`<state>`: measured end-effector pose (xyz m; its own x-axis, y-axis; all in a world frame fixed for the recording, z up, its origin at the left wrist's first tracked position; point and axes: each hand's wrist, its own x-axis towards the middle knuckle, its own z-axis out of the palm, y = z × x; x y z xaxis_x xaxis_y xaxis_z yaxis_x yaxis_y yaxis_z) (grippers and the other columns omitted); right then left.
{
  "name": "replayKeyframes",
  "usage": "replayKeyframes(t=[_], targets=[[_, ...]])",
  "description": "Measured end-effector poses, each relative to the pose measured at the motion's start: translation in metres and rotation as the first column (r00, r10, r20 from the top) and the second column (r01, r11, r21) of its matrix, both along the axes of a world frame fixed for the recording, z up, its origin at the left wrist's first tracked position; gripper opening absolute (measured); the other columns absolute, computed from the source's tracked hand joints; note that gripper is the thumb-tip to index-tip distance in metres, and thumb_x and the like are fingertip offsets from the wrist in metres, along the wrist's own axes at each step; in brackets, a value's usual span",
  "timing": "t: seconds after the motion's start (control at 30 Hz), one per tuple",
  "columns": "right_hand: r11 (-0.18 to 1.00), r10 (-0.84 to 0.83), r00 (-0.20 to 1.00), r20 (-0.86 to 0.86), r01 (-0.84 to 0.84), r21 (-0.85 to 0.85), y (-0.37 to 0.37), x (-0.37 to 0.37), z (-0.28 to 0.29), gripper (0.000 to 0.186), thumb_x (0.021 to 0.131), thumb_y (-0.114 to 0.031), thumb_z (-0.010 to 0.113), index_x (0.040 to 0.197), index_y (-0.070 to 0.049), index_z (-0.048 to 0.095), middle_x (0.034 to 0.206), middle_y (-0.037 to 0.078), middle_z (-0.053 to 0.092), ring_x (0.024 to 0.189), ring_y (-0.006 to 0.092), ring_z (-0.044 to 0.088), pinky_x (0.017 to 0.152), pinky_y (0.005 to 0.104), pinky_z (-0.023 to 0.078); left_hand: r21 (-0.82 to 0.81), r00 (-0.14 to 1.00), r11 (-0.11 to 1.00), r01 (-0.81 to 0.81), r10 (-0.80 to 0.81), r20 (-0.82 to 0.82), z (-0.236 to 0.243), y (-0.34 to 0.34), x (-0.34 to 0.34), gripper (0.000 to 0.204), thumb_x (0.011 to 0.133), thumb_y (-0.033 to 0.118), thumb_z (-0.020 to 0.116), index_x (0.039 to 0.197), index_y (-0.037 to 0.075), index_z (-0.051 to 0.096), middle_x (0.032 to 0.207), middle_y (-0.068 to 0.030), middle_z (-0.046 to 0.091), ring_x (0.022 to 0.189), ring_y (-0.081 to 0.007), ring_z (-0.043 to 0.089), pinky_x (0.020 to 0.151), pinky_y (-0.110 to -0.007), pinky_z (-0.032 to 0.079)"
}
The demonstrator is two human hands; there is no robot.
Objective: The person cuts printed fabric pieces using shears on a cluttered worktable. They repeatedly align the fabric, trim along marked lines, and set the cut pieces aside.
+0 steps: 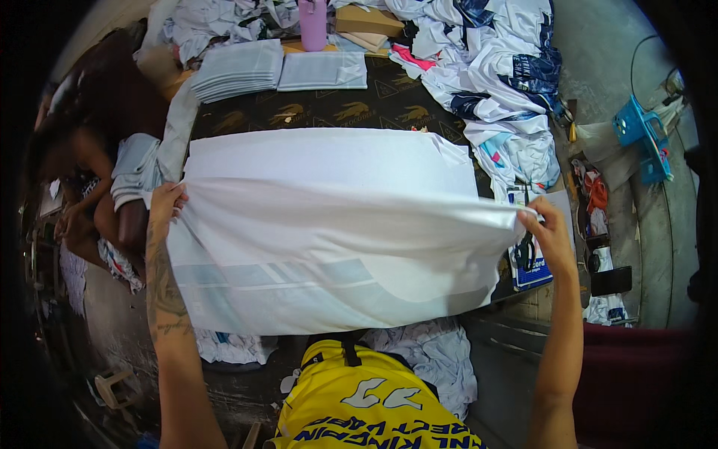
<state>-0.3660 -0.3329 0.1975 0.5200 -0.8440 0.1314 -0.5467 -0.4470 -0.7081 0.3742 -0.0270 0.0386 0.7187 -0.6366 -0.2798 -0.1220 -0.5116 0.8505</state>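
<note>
A wide white cloth (336,247) with pale grey-blue printing along its near part is stretched between my two hands. My left hand (167,202) pinches its left edge, and my right hand (544,230) grips its upper right corner. Between the hands the cloth's top edge sags in soft folds. Beneath it, another white cloth piece (314,150) lies flat on the dark table (321,112). The near side of the held cloth hangs over the table's front edge, close to my yellow shirt.
Folded pale cloths (238,71) are stacked at the back beside a pink bottle (313,26). White and navy garments (501,75) heap up at the back right. A notebook (532,280) with black scissors (527,251) lies under my right hand. Another person (90,165) sits at the left.
</note>
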Motion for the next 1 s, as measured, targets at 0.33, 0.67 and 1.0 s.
replayKeyframes(t=[0.33, 0.67, 1.0], targets=[[0.862, -0.44, 0.898, -0.011, 0.425, 0.277, -0.115, 0.063, -0.144, 0.035, 0.101, -0.035, 0.078, 0.086, -0.006, 0.066, 0.075, -0.008, 0.047, 0.069, 0.004, 0.039, 0.06, 0.0261, 0.03, 0.245, 0.803, 0.969, -0.041, -0.114, 0.585, -0.139, -0.152, 0.073, 0.05, 0.087, 0.044, 0.083, 0.115, 0.004, 0.08, 0.102, -0.022, 0.078, 0.1, -0.0393, 0.075, 0.089, -0.045, 0.056], [0.808, -0.549, 0.828, -0.116, 0.561, 0.178, -0.195, 0.085, -0.23, 0.05, 0.097, -0.04, 0.081, 0.111, 0.007, 0.072, 0.09, 0.006, 0.067, 0.082, 0.0136, 0.057, 0.076, 0.0311, 0.047, 0.129, 0.814, 0.989, -0.078, -0.012, 0.58, -0.142, -0.201, 0.086, 0.04, 0.092, 0.042, 0.082, 0.11, 0.007, 0.08, 0.081, -0.0108, 0.075, 0.074, -0.0247, 0.072, 0.072, -0.039, 0.052], [0.863, -0.422, 0.906, -0.012, 0.398, -0.311, -0.173, 0.102, -0.199, 0.037, 0.093, -0.033, 0.083, 0.109, -0.001, 0.075, 0.089, 0.009, 0.071, 0.079, 0.0235, 0.064, 0.078, 0.036, 0.052, 0.145, 0.803, 0.988, -0.055, -0.043, 0.595, -0.095, -0.217, -0.029, 0.07, 0.089, 0.023, 0.087, 0.148, 0.014, 0.052, 0.069, -0.0021, 0.065, 0.067, -0.0211, 0.068, 0.068, -0.039, 0.053]])
